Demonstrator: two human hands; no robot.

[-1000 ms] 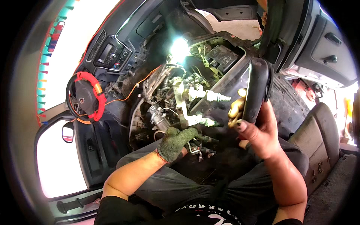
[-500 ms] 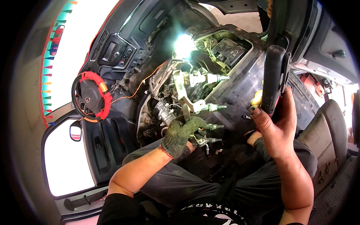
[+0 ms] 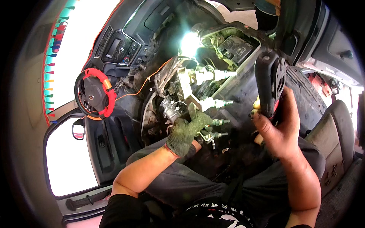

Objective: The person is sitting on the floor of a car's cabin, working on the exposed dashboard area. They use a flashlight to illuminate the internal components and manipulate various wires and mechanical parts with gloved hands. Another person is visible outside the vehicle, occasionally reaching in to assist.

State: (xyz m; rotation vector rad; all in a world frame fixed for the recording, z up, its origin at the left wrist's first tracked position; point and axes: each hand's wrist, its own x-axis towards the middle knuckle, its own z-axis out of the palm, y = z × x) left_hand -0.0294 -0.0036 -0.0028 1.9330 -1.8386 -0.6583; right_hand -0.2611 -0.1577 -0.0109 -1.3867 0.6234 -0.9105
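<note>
Head view: right hand (image 3: pixel 279 133) is still wrapped round that black slotted tool (image 3: pixel 264 83), now turned so more slots show, so probably just repositioning. Gloved left hand (image 3: pixel 185 133) stays clamped on the metal rail (image 3: pixel 184 84) by the engine (image 3: pixel 170 111).

Vehicle cabin (image 3: pixel 99 161) — steering wheel (image 3: pixel 93 93), dashboard (image 3: pixel 131 32).

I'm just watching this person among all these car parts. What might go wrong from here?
The black tool in the bare right hand might slip and drop.

The metal rail, held by the gloved left hand, has nozzles jutting out toward the tool's side, so a bump could damage them.

Small metal pieces lie loose on the seat; a knock might scatter them.
</note>
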